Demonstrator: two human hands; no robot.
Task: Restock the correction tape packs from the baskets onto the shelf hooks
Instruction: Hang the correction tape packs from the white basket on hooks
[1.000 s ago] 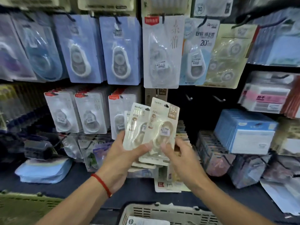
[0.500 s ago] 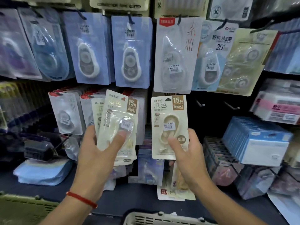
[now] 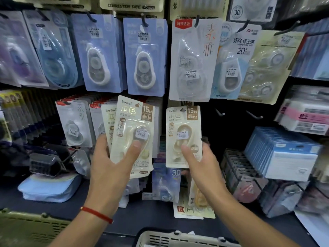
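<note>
Since half a second before, almost nothing had shifted: my right hand (image 3: 201, 163) had only nudged the single cream card-backed correction tape pack with its clear blister (image 3: 183, 136) a touch higher toward the hook row, thumb pressed on the blister and fingers curled behind the card. My left hand (image 3: 114, 164) gripped a small fan of matching cream packs (image 3: 133, 132), thumb across the front one, fingers behind.

I judged the likeliest trouble to be the hang hole missing its peg: the pack's top sat level with the row, but whether the hole had caught, I could not tell. A one-thumb pinch low on the card could let it tilt or drop. The fan in my left could also slide apart, since only the thumb clamped it.

Two bare metal hooks (image 3: 220, 113) stood just to the right, against a dark back panel. Blue blister packs (image 3: 144, 57) hung above; boxed stock crowded the dark shelf (image 3: 160, 216) below, with a pale slotted plastic basket (image 3: 178, 237) nearest me and an olive basket (image 3: 26, 227) to the left.
</note>
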